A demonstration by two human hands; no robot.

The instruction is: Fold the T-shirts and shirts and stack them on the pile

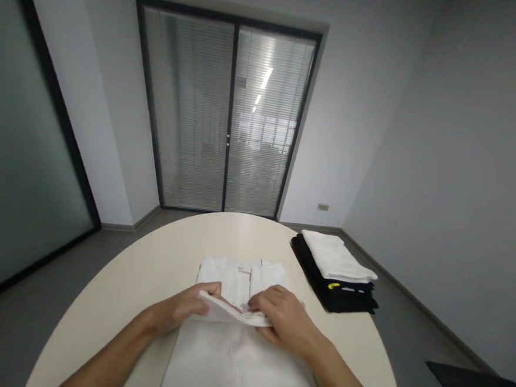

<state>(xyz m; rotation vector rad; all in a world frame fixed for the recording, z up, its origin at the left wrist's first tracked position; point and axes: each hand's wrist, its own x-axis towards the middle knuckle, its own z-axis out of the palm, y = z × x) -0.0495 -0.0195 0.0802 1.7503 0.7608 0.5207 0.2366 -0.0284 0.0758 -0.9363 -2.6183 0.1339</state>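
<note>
White garment [232,363] lying at near side of table; front fold lifted. Likely light, soft, limp, hard to damage; doubled edge best hold. Left hand [191,302] pinched on fold's left end; right hand [281,318] clamped on its right. Table [141,274] round, pale, smooth-looking. White cloth [339,258] atop black cloths [347,301], rightward. Beyond: grey floor [103,256], blind-covered glass [192,124].

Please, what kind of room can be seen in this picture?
Probably an office or meeting room: it has a round-edged table, framed glass with blinds ahead, and a dark-framed frosted panel on the left.
</note>
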